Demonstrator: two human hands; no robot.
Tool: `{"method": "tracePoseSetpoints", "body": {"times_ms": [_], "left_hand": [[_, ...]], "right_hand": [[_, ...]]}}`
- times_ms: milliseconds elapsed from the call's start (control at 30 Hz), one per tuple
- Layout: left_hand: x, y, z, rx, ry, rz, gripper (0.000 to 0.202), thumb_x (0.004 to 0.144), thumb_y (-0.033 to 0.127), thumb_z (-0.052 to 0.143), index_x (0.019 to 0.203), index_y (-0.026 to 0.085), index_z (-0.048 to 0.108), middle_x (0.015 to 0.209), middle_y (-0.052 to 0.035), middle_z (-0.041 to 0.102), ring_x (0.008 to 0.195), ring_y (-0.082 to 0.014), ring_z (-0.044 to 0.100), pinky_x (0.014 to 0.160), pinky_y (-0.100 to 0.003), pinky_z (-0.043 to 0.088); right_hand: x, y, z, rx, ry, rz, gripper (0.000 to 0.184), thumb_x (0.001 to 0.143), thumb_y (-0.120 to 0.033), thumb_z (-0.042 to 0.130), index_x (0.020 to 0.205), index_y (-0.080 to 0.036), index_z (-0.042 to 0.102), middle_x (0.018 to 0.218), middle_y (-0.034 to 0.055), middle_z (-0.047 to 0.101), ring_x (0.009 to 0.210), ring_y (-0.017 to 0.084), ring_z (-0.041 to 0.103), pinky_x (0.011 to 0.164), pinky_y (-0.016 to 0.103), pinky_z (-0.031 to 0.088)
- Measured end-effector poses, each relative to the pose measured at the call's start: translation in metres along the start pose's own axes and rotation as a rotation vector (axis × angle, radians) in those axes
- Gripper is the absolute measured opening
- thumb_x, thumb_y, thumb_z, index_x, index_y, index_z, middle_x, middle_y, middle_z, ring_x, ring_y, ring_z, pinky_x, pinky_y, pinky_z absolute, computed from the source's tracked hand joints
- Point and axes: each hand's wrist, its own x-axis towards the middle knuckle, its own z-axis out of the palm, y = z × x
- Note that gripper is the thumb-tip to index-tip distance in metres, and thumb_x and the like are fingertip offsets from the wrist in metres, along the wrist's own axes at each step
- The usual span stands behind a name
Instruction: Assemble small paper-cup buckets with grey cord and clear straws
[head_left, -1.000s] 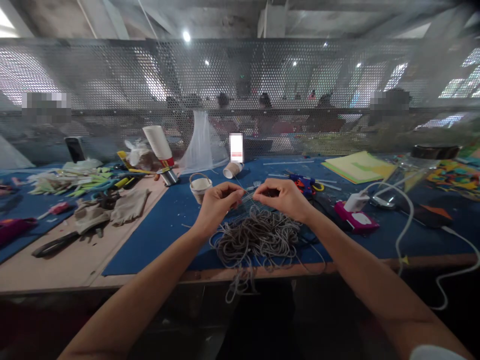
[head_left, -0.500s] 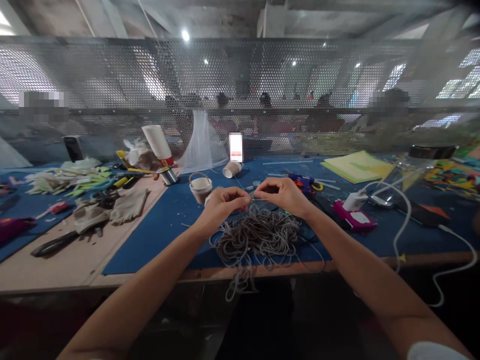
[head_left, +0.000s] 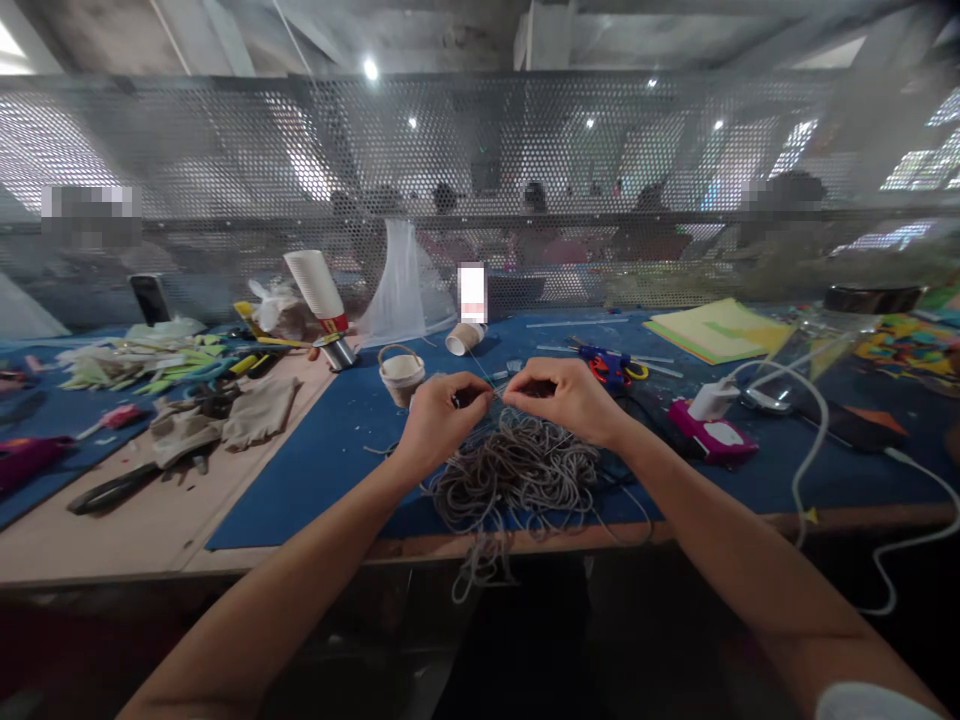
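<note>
at frame center, left hand (head_left: pixel 441 418) and right hand (head_left: pixel 571 400) pinch a thin strand (head_left: pixel 498 390) between them; tangled grey cord (head_left: pixel 517 468) lies below.

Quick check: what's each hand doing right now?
Left hand: closed, fingertips pinching a thin, pale, thread-like strand.
Right hand: closed, apparently pinching the same strand.

Dim overall, glare from ceiling lamp (head_left: pixel 370 69), stretched edges.

On our table (head_left: pixel 176 525) we see gloves (head_left: pixel 259 414) and a blue mat (head_left: pixel 300 475), which bears grey cord (head_left: pixel 517 465), a bucket (head_left: pixel 403 378) and paper (head_left: pixel 716 335).
</note>
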Motion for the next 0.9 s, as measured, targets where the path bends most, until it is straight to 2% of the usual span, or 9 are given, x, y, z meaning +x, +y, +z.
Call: {"method": "tracePoseSetpoints", "body": {"times_ms": [267,533,667,900], "left_hand": [[0.0014,-0.0035,-0.0003,-0.140,0.045,-0.065,0.015,0.086,0.029,0.063,0.084,0.017,0.072,0.072,-0.0025,0.069,0.063,-0.0118,0.054,0.054,-0.023,0.039],[0.0033,-0.0012,-0.0037,-0.259,0.064,-0.116,0.017,0.085,0.031,0.064,0.083,0.016,0.072,0.069,-0.0023,0.066,0.058,-0.0106,0.051,0.053,-0.023,0.037],[0.0048,-0.0026,-0.0040,-0.370,0.033,-0.159,0.019,0.084,0.034,0.066,0.084,0.016,0.071,0.069,-0.0022,0.067,0.060,-0.0113,0.054,0.055,-0.023,0.040],[0.0049,-0.0005,-0.0054,-0.476,-0.047,-0.206,0.016,0.082,0.033,0.069,0.081,0.017,0.070,0.068,-0.0013,0.067,0.059,-0.0102,0.054,0.056,-0.023,0.041]], "right_hand": [[-0.0019,0.0015,0.0039,-0.060,-0.022,-0.025,0.012,0.088,-0.029,0.065,0.088,-0.021,0.073,0.080,0.0007,0.067,0.071,0.012,0.057,0.068,0.026,0.044],[-0.0043,0.0054,0.0071,-0.115,-0.003,0.028,0.020,0.090,-0.037,0.062,0.093,-0.023,0.075,0.081,0.0013,0.071,0.071,0.014,0.059,0.067,0.027,0.043],[-0.0046,0.0065,0.0102,-0.086,0.014,0.062,0.022,0.089,-0.040,0.063,0.089,-0.022,0.076,0.078,0.0016,0.070,0.068,0.014,0.057,0.064,0.027,0.043],[-0.0032,0.0088,0.0066,0.025,0.043,0.169,0.027,0.087,-0.044,0.065,0.087,-0.019,0.074,0.059,-0.0016,0.058,0.055,0.011,0.051,0.055,0.025,0.038]]}}
